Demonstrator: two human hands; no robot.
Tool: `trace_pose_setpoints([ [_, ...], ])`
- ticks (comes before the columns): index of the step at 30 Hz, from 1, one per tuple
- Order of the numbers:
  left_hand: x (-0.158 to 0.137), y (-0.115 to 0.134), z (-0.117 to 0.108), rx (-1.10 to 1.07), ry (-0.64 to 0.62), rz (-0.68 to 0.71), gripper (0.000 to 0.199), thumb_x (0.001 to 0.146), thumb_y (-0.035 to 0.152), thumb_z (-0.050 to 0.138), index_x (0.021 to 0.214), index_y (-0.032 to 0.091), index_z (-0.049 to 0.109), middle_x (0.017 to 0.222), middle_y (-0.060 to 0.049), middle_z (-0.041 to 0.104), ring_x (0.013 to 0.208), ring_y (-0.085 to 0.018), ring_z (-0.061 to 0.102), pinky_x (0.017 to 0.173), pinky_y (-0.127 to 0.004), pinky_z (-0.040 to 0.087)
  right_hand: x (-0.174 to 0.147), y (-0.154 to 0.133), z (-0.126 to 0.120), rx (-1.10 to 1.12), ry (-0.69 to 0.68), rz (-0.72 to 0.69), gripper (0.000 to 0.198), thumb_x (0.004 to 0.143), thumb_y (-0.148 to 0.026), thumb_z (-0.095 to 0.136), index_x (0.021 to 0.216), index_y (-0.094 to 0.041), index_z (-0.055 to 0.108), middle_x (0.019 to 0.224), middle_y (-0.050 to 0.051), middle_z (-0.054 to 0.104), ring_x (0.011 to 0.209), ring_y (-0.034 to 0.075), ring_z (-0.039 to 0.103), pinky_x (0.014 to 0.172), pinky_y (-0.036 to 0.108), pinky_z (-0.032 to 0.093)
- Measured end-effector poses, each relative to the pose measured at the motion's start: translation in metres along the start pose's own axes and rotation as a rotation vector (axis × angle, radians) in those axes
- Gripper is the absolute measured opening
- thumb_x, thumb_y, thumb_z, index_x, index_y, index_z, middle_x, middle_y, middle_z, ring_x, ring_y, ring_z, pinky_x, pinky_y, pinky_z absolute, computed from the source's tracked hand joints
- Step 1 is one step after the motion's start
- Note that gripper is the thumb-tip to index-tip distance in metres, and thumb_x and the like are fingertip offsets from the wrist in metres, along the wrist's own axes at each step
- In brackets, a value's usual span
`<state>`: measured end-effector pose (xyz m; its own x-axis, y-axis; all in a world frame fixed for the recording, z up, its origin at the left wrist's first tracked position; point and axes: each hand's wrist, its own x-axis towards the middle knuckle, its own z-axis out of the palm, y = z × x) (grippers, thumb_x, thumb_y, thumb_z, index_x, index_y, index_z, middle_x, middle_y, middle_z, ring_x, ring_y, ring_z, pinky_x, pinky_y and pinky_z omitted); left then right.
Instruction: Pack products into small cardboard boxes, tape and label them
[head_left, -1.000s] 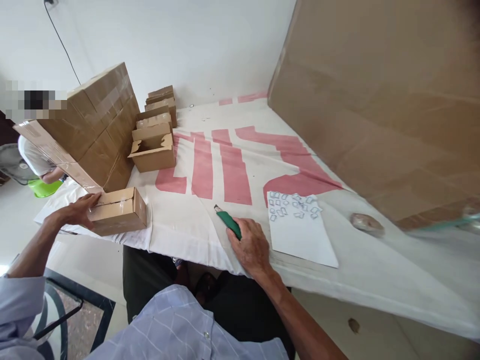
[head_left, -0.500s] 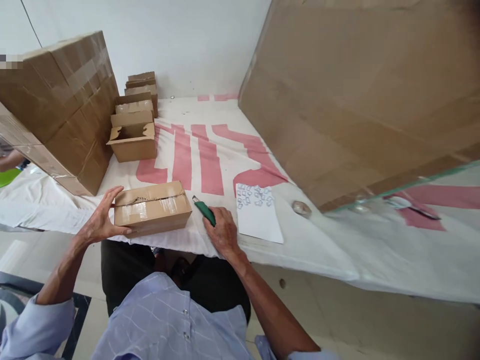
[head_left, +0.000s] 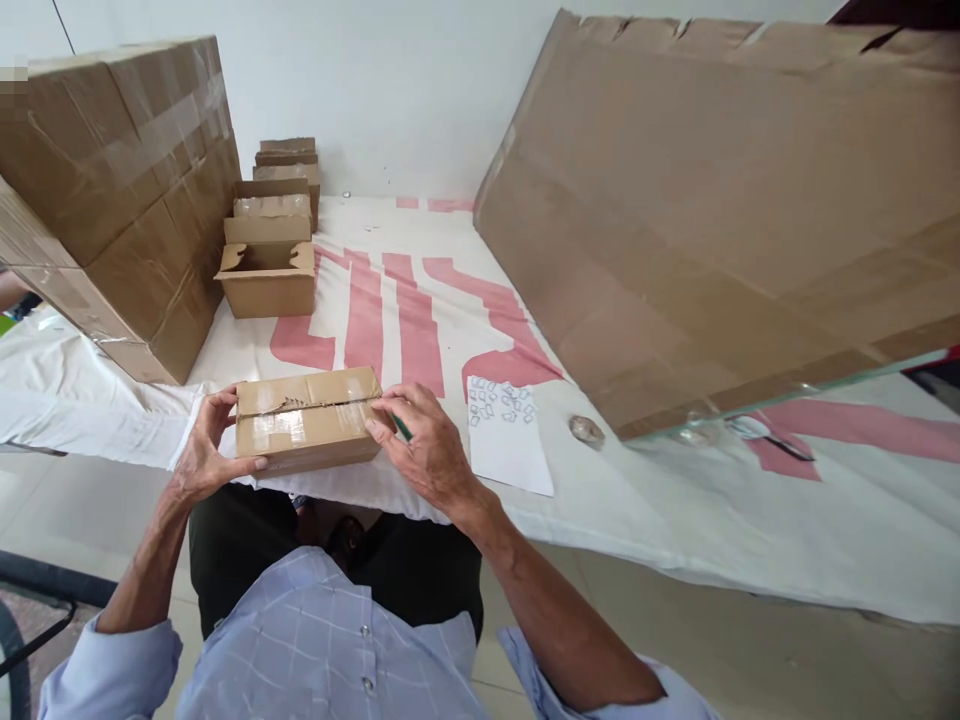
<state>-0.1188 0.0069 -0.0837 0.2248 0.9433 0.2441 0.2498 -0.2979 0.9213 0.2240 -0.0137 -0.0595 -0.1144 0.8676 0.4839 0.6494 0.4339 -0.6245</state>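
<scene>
A taped cardboard box (head_left: 307, 415) lies near the table's front edge, with a ragged seam along its top. My left hand (head_left: 210, 445) grips the box's left end, thumb along the near side and fingers behind. My right hand (head_left: 427, 440) is closed at the right end of the seam, fingertips at the box's top edge. Between its thumb and fingers shows a bit of a green utility knife (head_left: 403, 428); the blade is hidden. Right of this hand lies a white paper sheet (head_left: 510, 450) with small drawn shapes.
Several open cardboard boxes (head_left: 268, 290) stand in a row at back left, beside a tall stack of taped cartons (head_left: 150, 200). A large cardboard-covered panel (head_left: 712, 220) leans over the right side. A roll of clear tape (head_left: 586, 431) lies on the white cloth (head_left: 637, 500).
My right hand has moved left with the green utility knife, from beside the box to its seam's right end. My left hand still holds the box's left end. The view has shifted slightly.
</scene>
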Motion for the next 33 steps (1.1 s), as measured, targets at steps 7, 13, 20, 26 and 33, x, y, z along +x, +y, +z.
trace_pose_setpoints([
  [7, -0.001, 0.005, 0.002, 0.006, -0.015, -0.008, 0.085, 0.065, 0.058, 0.102, 0.125, 0.029, 0.048, 0.166, -0.019, 0.046, 0.155, -0.041, 0.050, 0.122, -0.058, 0.050, 0.000, 0.001, 0.012, -0.098, -0.039, 0.042, 0.026, 0.103, -0.041, 0.063, 0.119, -0.024, 0.074, 0.125, 0.014, 0.064, 0.120, 0.033, 0.063, 0.100, 0.052, 0.062],
  [13, -0.002, 0.011, 0.000, 0.047, -0.055, 0.018, 0.071, 0.070, 0.055, 0.100, 0.120, 0.027, 0.057, 0.165, -0.017, 0.047, 0.155, -0.041, 0.050, 0.122, -0.058, 0.052, -0.002, -0.002, 0.011, 0.045, -0.079, 0.099, 0.027, 0.102, -0.041, 0.064, 0.121, -0.025, 0.075, 0.127, 0.014, 0.060, 0.125, 0.032, 0.063, 0.105, 0.051, 0.061],
  [20, -0.005, 0.019, 0.001, 0.070, -0.060, 0.003, 0.061, 0.075, 0.055, 0.097, 0.117, 0.026, 0.064, 0.165, -0.017, 0.048, 0.153, -0.042, 0.051, 0.124, -0.063, 0.049, -0.007, 0.005, 0.006, 0.177, 0.005, 0.181, 0.027, 0.104, -0.045, 0.058, 0.120, -0.025, 0.068, 0.127, 0.012, 0.065, 0.123, 0.028, 0.065, 0.102, 0.047, 0.061],
  [26, -0.002, 0.025, 0.007, 0.178, -0.073, 0.018, 0.069, 0.082, 0.063, 0.089, 0.140, 0.032, 0.069, 0.166, -0.013, 0.044, 0.159, -0.043, 0.042, 0.128, -0.061, 0.047, -0.014, 0.002, 0.010, 0.156, 0.023, 0.162, 0.034, 0.104, -0.048, 0.061, 0.127, -0.024, 0.066, 0.131, 0.013, 0.067, 0.123, 0.029, 0.066, 0.100, 0.046, 0.060],
  [33, -0.002, 0.021, 0.011, 0.204, -0.076, 0.017, 0.075, 0.086, 0.067, 0.084, 0.149, 0.031, 0.065, 0.160, -0.013, 0.045, 0.156, -0.040, 0.040, 0.124, -0.055, 0.050, -0.037, 0.062, 0.004, -0.184, -0.009, 0.281, 0.036, 0.108, -0.050, 0.051, 0.126, -0.021, 0.065, 0.124, 0.016, 0.070, 0.113, 0.032, 0.068, 0.089, 0.044, 0.058],
])
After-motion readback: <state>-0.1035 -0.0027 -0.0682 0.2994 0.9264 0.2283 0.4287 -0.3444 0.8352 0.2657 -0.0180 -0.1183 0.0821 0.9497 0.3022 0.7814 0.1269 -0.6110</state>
